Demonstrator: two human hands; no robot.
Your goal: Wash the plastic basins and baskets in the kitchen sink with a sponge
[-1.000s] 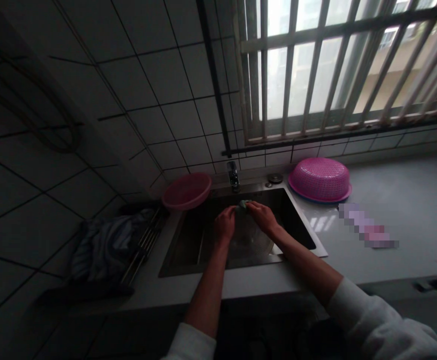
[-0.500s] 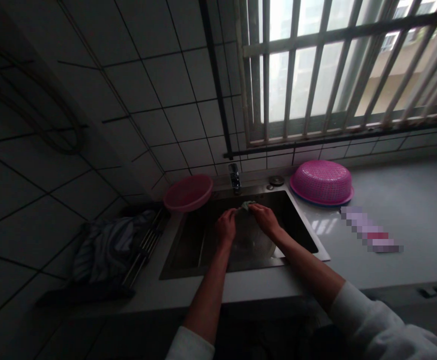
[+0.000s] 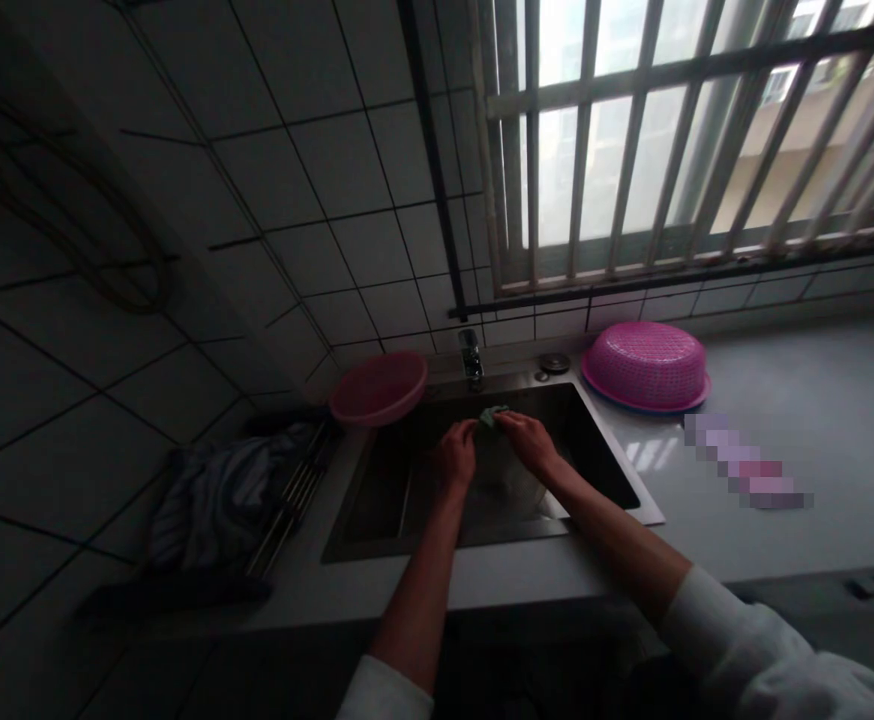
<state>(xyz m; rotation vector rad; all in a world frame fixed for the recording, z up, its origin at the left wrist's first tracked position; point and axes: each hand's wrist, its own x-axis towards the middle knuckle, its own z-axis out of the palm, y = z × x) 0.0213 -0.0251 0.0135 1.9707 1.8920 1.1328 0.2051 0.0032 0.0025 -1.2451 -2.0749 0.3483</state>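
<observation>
Head view, looking down over the sink. Pinches a small green cloth (image 3: pixel 491 414) between both hands. Grips one end with the left hand (image 3: pixel 453 455), fingers curled shut around it, and nips the other end with the fingertips of the right hand (image 3: pixel 528 440), also closed. Holds the cloth in the air just below the tap (image 3: pixel 471 355), over the back part of the sink (image 3: pixel 377 505), resting on nothing. Cannot tell whether water runs: too dim.

Hardly differs from a second ago: same two-handed grip, same spot under the tap, no shift beyond the camera's own small drift. Reads, as a judgement, as handling of the cloth kept up in place, with nothing let go and nothing set down.

Under the hands, low in the sink: a pale round shape (image 3: pixel 516 485), too dark to name. On the sink's back left corner, tilted: a pink bowl (image 3: pixel 378 386), inside too dim to read. Just right of the tap: a small round plug (image 3: pixel 554 362). Right of the sink, on the worktop (image 3: pixel 842 400): a pink basket (image 3: pixel 647 362), upside down, so holding nothing, with a blue edge showing beneath its rim. Left of the sink: a rack (image 3: pixel 287 495), and beside it a crumpled striped towel (image 3: pixel 212 495). Behind it all: tiled wall and a barred window (image 3: pixel 632 130).
</observation>
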